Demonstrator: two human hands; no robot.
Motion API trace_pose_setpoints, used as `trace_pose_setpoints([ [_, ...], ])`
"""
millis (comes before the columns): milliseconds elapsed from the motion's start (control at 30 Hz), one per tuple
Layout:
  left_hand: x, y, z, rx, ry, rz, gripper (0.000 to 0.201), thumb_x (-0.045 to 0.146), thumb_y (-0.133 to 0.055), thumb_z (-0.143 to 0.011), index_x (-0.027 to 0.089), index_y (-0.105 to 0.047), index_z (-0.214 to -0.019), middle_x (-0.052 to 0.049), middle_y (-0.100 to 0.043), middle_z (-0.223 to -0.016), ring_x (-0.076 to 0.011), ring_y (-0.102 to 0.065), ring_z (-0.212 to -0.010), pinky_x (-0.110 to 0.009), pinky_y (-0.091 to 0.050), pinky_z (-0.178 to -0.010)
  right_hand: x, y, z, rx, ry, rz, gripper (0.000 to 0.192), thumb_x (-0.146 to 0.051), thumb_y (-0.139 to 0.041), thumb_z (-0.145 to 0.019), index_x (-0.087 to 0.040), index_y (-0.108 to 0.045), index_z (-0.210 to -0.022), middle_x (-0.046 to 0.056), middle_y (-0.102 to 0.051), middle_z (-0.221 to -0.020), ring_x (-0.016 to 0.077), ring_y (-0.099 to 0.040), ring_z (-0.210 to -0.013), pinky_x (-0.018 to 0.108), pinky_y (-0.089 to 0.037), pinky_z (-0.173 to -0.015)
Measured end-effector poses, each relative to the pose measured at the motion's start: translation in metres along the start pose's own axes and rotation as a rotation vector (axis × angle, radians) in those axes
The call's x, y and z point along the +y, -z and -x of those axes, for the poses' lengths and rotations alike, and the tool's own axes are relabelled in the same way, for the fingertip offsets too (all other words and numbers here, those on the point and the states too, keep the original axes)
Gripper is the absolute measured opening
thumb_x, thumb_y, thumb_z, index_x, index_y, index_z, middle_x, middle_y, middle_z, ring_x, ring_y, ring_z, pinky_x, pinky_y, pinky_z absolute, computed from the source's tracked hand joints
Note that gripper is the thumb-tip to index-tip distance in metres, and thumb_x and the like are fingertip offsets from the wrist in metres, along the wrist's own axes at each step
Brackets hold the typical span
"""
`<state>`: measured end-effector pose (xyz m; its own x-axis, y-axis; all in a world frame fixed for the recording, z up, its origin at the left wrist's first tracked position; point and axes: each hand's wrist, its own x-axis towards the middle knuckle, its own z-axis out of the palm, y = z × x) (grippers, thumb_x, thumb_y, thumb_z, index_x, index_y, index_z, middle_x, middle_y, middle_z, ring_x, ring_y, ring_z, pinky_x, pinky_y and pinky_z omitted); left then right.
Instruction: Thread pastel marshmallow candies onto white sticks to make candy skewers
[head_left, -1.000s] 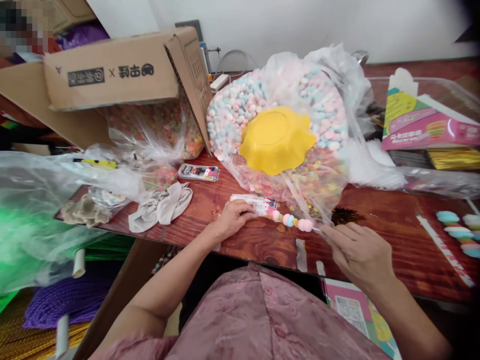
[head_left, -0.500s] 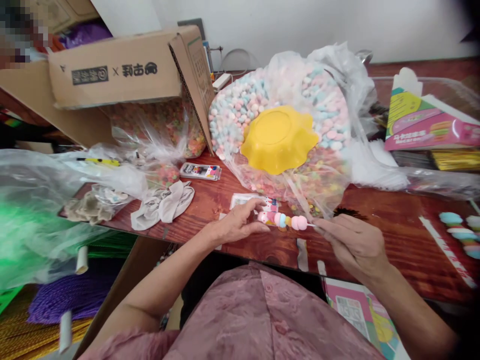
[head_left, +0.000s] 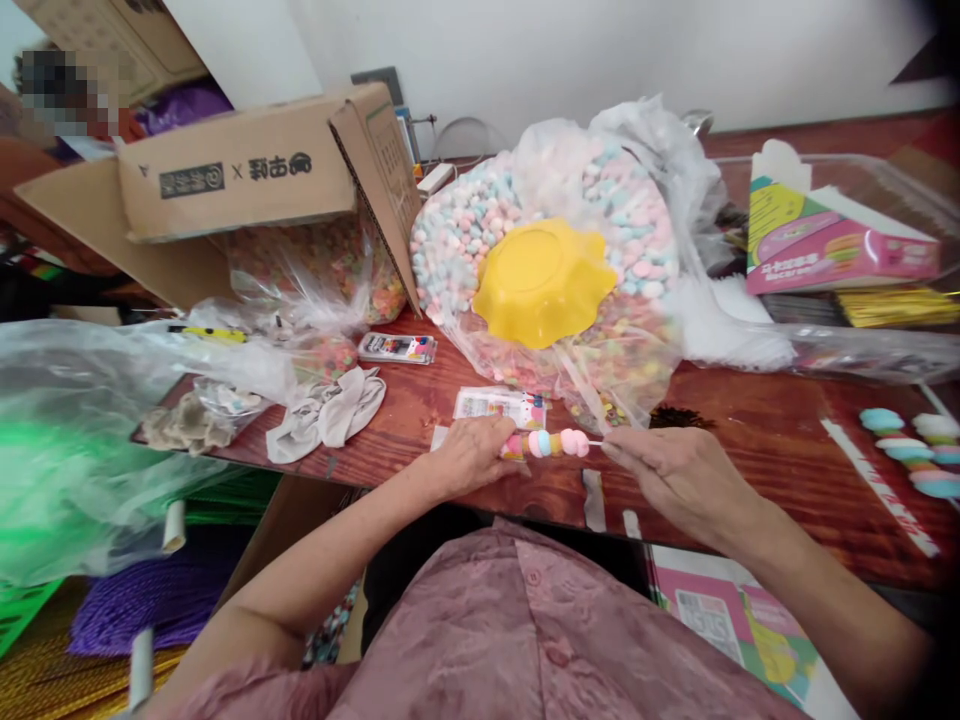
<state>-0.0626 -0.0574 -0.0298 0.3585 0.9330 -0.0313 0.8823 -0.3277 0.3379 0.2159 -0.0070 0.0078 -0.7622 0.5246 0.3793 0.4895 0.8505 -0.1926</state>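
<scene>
A candy skewer [head_left: 556, 443] of pink, blue and yellowish pieces on a thin white stick lies level above the table's front edge. My right hand [head_left: 667, 480] pinches the bare stick at its right end. My left hand [head_left: 474, 455] is closed around the left end, where something pink and yellow, perhaps a clear printed wrapper, shows; the fingers hide its tip. Just behind the left hand lies a flat printed packet [head_left: 491, 404]. Beyond the skewer, a yellow wavy-edged bowl [head_left: 544, 280] rests upside down on a big clear bag of marshmallows [head_left: 469, 215] and small gummy candies [head_left: 619, 365].
An open cardboard box [head_left: 240, 185] holds bagged candy at the left. Grey cloth gloves [head_left: 330, 415] and another printed packet [head_left: 397, 347] lie on the wooden table [head_left: 720, 390]. Finished-looking candy skewers [head_left: 907, 450] sit at the right, below a pink carton [head_left: 840, 245]. Purple strands [head_left: 150, 600] hang lower left.
My left hand has closed its fingers over the skewer's left end, where thumb and fingers were apart before. The right hand still grips the stick. The camera view has shifted slightly.
</scene>
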Motion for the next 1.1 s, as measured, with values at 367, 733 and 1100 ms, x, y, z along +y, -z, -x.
trace_pose_setpoints([
  [367,0.012,-0.001,0.0,-0.031,0.072,0.131,0.045,0.059,-0.076,-0.078,0.018,-0.063,-0.094,-0.004,-0.071,-0.086,-0.0227,-0.068,-0.08,-0.028,-0.044,-0.068,-0.019,0.009,-0.005,0.05,0.241,0.141,0.028,-0.002,-0.04,-0.092,-0.017,-0.064,-0.09,0.001,-0.06,-0.066,0.0158,-0.053,-0.061,0.032,-0.03,-0.062],
  [733,0.031,0.009,-0.001,-0.248,-0.048,0.67,0.038,0.045,-0.085,-0.07,0.018,-0.065,-0.088,0.004,-0.063,-0.076,-0.0156,-0.06,-0.072,-0.024,-0.043,-0.065,-0.014,0.021,-0.001,0.251,0.373,0.132,0.018,-0.009,-0.052,-0.096,-0.019,-0.064,-0.105,0.002,-0.073,-0.082,0.0192,-0.06,-0.081,0.037,-0.037,-0.074],
  [1100,0.032,0.0,0.003,-0.04,0.037,0.243,0.027,0.036,-0.08,-0.077,0.019,-0.061,-0.086,-0.001,-0.064,-0.079,-0.0203,-0.063,-0.077,-0.028,-0.043,-0.068,-0.007,0.011,0.017,-0.058,0.161,0.095,0.027,-0.003,-0.043,-0.091,-0.019,-0.06,-0.077,0.001,-0.063,-0.065,0.0147,-0.051,-0.057,0.033,-0.028,-0.064],
])
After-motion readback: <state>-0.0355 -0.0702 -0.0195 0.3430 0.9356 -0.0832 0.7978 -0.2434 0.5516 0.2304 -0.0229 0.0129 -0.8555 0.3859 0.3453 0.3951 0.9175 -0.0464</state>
